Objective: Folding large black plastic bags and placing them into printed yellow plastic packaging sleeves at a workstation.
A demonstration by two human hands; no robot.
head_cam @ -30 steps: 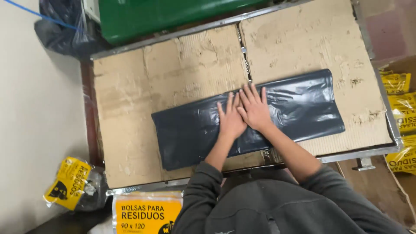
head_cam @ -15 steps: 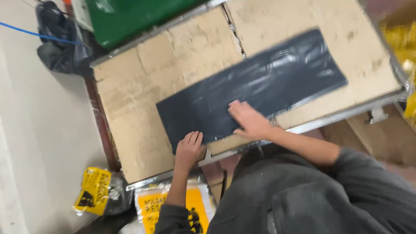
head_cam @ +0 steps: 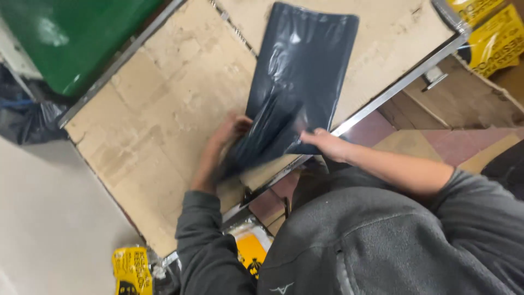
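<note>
A folded dark grey plastic bag (head_cam: 297, 82) lies on a cardboard-covered table (head_cam: 158, 120). Its near end is lifted and bunched. My left hand (head_cam: 226, 134) grips that bunched end from the left. My right hand (head_cam: 322, 143) holds the same end from the right, close to the table's metal front edge. Both hands are blurred. The far end of the bag rests flat on the cardboard.
A green bin (head_cam: 71, 38) stands beyond the table's far left side, with black bags (head_cam: 27, 120) next to it. Yellow packets (head_cam: 494, 33) fill a cardboard box (head_cam: 464, 104) at the right. More yellow packets (head_cam: 131, 270) lie on the floor at the lower left.
The bag lay flat under both pressing hands. My left hand went off to the near edge, then both hands took hold of the bag's near end and lifted it. The view has swung.
</note>
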